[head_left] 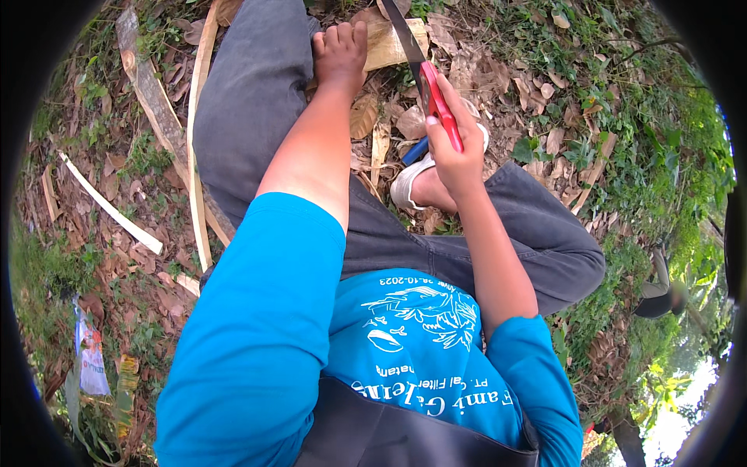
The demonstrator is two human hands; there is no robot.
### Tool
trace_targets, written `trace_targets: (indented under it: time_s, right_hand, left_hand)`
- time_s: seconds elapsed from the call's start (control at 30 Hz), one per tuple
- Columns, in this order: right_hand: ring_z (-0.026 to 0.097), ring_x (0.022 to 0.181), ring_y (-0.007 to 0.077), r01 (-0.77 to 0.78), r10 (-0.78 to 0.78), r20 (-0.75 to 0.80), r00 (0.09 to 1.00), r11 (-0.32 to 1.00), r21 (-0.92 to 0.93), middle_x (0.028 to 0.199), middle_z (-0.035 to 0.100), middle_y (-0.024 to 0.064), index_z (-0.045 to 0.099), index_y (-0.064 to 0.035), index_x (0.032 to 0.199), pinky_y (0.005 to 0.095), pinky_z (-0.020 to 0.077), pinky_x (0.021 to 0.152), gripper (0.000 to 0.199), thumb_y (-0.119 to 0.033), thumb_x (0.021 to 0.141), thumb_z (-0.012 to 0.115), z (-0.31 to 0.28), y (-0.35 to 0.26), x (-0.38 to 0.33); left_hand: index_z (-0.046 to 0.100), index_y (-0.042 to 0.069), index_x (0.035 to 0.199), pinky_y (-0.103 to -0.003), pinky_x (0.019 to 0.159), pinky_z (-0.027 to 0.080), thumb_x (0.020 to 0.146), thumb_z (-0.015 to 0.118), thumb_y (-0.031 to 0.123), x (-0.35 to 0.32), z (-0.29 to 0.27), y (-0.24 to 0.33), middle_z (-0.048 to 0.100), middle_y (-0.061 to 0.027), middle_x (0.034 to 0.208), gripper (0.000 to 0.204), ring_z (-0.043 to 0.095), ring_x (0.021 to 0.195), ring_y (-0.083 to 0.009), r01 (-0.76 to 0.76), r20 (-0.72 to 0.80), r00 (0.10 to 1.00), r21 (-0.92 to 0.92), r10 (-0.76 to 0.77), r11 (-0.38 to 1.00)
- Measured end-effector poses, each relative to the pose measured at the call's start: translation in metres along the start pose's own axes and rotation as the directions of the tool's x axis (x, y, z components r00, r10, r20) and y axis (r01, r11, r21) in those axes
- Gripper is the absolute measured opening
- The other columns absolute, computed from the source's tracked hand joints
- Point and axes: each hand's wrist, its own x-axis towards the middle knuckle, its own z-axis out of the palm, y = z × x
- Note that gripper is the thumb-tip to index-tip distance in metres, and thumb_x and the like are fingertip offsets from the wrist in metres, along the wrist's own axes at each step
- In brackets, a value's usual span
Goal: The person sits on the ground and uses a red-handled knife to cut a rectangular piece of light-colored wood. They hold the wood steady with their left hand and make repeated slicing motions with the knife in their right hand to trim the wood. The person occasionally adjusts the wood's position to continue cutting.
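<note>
Outdoors, on ground with dry leaves and low green plants, you sit with your legs bent in dark grey trousers. Around your left side lie a long pale wood strip, a rough grey branch and a short curved white strip. As I judge it, you are at the cutting step: the dark blade of your red-handled cutting tool, perhaps a saw, crosses over the pale wood block at the top of the view. Its teeth are too small to tell, and I cannot tell if the blade already bites into the wood. For the next move, I think you need a firm hold on the block, a straight line of the blade and a steady stroke, with your left hand well away from the edge

Your left arm reaches forward almost straight, and this hand lies back upward at the left end of the block, with its fingers close together; it seems to press the wood, but the contact is partly hidden. Your right arm is also stretched forward, and your right hand is closed around the red handle, above the white shoe and a small blue object
</note>
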Motion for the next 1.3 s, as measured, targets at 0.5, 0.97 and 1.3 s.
trace_targets:
  time_s: [0.5, 0.97, 1.3]
  right_hand:
    - [0.064, 0.112, 0.0119, 0.041, -0.039, -0.038, 0.999, 0.998, 0.055, 0.131, 0.069, 0.0149, 0.057, 0.0006, 0.145, 0.0245, 0.0482, 0.096, 0.054, -0.001, 0.091, 0.06, 0.01, 0.002, 0.064]
    - [0.059, 0.122, 0.0151, -0.067, 0.069, -0.013, 0.998, 0.99, 0.123, 0.143, 0.059, 0.0145, 0.045, -0.0023, 0.155, 0.0264, 0.0446, 0.102, 0.062, -0.001, 0.095, 0.061, 0.006, 0.026, -0.001]
    - [0.063, 0.099, 0.0066, 0.117, -0.096, -0.137, 0.986, 0.981, 0.157, 0.128, 0.069, 0.0126, 0.052, 0.0, 0.15, 0.0222, 0.0504, 0.086, 0.057, 0.001, 0.094, 0.06, 0.011, 0.011, 0.015]
  left_hand:
    - [0.042, 0.013, 0.14, -0.049, 0.101, 0.035, 0.067, 0.085, 0.024, -0.002, -0.011, 0.003, 0.051, -0.0072, 0.121, 0.086, 0.05, 0.115, -0.0269, -0.044, 0.052, 0.997, -0.074, 0.048, 0.996]
    - [0.036, 0.022, 0.148, -0.048, 0.112, 0.032, 0.066, 0.088, 0.024, -0.031, -0.015, 0.009, 0.049, -0.002, 0.133, 0.097, 0.046, 0.128, -0.0224, -0.179, 0.191, 0.965, -0.02, 0.179, 0.984]
    - [0.042, 0.011, 0.146, -0.049, 0.106, 0.04, 0.057, 0.094, 0.042, 0.0, -0.06, 0.02, 0.054, -0.0112, 0.13, 0.108, 0.052, 0.124, -0.0299, -0.099, 0.341, 0.921, -0.265, 0.189, 0.959]
